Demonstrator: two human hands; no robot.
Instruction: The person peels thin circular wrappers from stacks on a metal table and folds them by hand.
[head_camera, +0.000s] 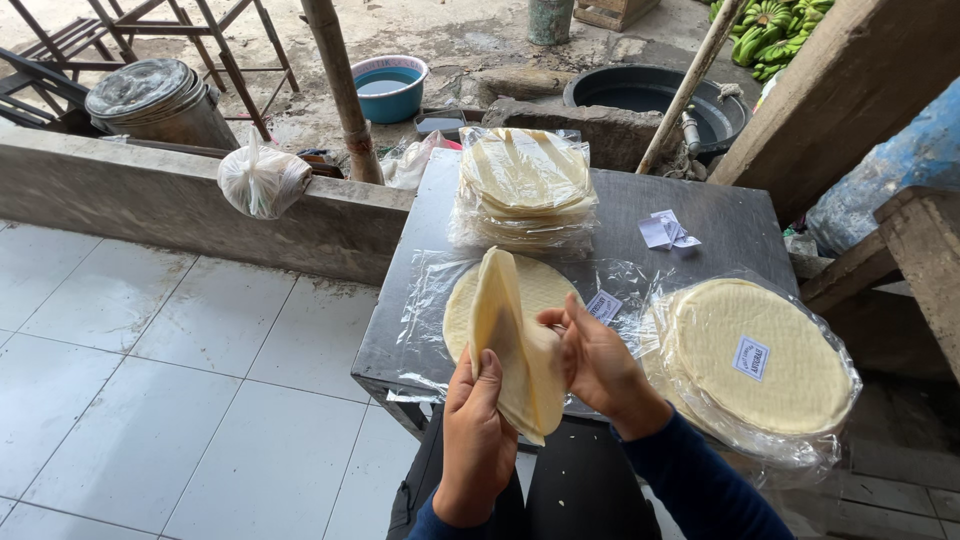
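Left hand (478, 440) and right hand (598, 360) both gripping a stack of round wafers (512, 345) held on edge above the table (700, 215), flat wafer on clear plastic sheet (425, 300) beneath, bagged stack (525, 185) behind, bagged labelled stack (755, 365) right

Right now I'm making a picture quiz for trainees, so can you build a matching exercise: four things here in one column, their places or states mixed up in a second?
Things:
1. upright stack of pale round wafers
2. bagged stack with a label
3. blue basin
4. knotted white bag

Places or states:
A. on the ground beyond the wall
B. on top of the low concrete wall
C. held between both hands
D. lying at the table's right end

Pairs: 1-C, 2-D, 3-A, 4-B
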